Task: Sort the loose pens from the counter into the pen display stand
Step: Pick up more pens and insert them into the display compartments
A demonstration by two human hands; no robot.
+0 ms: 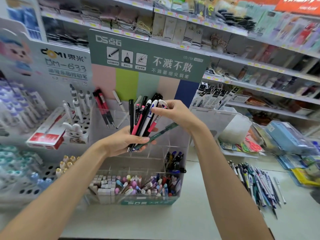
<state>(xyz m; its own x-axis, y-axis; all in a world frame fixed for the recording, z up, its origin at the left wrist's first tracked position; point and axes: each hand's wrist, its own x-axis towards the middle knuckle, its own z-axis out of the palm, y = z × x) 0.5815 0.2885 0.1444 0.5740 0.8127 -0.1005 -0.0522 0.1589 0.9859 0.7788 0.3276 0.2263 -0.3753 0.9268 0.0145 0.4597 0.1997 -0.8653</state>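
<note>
- Your left hand (127, 142) is curled round a bundle of pens (142, 118), held upright with tips down, above the middle of the pen display stand (147, 202).
- The bundle mixes pink, black and white barrels; a dark green pen (161, 133) slants out of it to the right, under your left thumb.
- Your right hand (174, 113) reaches in from the right and pinches the top of the bundle. It looks like a white pen, though the caps overlap too much to be sure.
- In the stand, red-and-black pens (103, 108) lean in a rear left compartment, dark blue pens (174, 161) fill a right-hand one, and pastel pens (138, 186) crowd the front row.
- The loose pens (256, 184) lie heaped on the counter (190, 220), to the right of the stand and apart from it.
</note>
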